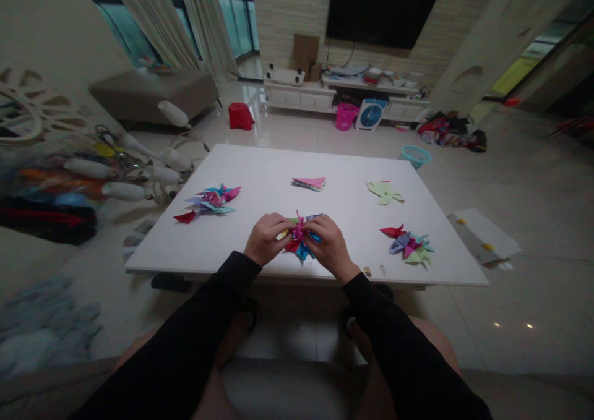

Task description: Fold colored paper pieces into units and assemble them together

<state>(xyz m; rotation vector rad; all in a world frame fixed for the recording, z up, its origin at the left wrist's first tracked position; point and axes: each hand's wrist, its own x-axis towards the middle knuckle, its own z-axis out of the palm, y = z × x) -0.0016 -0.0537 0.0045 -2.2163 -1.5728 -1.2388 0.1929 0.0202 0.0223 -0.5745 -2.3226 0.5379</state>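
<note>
- A bunch of folded paper pieces, pink, red, blue and yellow, is sitting at the near edge of a white table, pinched between two hands.
- The left hand is closing its fingers on the bunch's left side; the right hand is gripping its right side, fingers curled tight.
- Both arms are wearing black sleeves.
- A pile of coloured folded paper is lying to the left, another pile to the right, both well apart from the hands.
- A pink folded sheet and a pale green folded piece are lying farther back on the table.
</note>
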